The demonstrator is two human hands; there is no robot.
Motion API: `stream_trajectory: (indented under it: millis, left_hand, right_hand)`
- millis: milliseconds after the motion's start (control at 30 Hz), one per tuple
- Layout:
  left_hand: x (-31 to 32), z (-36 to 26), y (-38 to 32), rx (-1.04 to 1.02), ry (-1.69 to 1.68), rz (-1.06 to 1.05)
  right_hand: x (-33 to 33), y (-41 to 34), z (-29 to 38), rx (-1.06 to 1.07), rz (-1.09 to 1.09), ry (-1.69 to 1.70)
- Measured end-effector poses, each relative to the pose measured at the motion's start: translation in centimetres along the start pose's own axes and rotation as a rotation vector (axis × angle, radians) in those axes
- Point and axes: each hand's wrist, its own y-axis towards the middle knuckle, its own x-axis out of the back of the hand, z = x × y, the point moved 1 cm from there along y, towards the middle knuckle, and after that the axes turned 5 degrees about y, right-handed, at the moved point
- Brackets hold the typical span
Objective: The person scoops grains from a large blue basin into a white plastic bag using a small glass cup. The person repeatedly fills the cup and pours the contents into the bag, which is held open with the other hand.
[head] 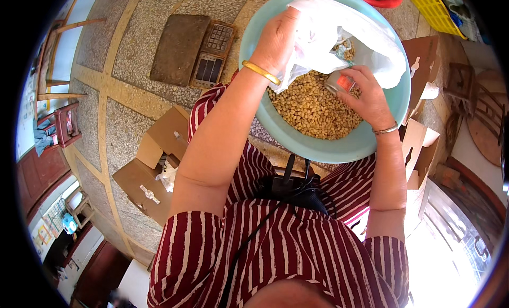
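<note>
A pale turquoise plastic basin (318, 149) stands in front of me, between and beyond my knees. Tan kernels (314, 109), beans or shelled nuts, lie heaped in it. My left hand (277, 41) grips the gathered edge of a white plastic bag (318, 33), which spreads over the basin's far half. More kernels show inside the bag's opening. In my right hand (369, 95) is a small clear jar or cup (335, 82) with a red label, tilted and low over the kernels beside the bag's mouth. The fingertips of my left hand are partly hidden by the bag.
On the floor to the left is a platform scale (181, 49) with a keypad. Open cardboard boxes flank me at left (149, 184) and right (417, 153). Beyond the basin are a red tub (391, 2) and a yellow plastic crate (433, 11). A wooden stool (67, 125) stands far left.
</note>
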Motion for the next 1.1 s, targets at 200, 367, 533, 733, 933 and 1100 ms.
stream_trajectory:
  millis: [200,367,533,733,933,1100]
  left_hand:
    - [-0.1,0.2,0.0,0.0,0.049,0.005]
    - [-0.5,-0.2,0.0,-0.039,0.052,-0.018]
    - [-0.1,-0.6,-0.2,0.023,0.068,-0.009]
    - [-0.1,-0.5,-0.3,-0.046,0.142,-0.009]
    - [-0.8,-1.8,-1.1,-0.008,0.07,0.104]
    - [-0.7,-2.1,-1.2,0.025,0.021,0.117]
  right_hand:
    - [-1.1,-0.5,0.2,-0.033,0.009,-0.118]
    - [-0.7,-0.7,-1.5,-0.279,0.123,0.145]
    - [1.4,-0.5,-2.3,-0.592,0.22,0.765]
    - [3.0,0.0,-1.9,-0.501,-0.064,1.011]
    - [2.5,1.6,-3.2,-0.373,-0.486,0.629]
    - [1.3,2.9,-0.8,0.03,-0.602,-0.177]
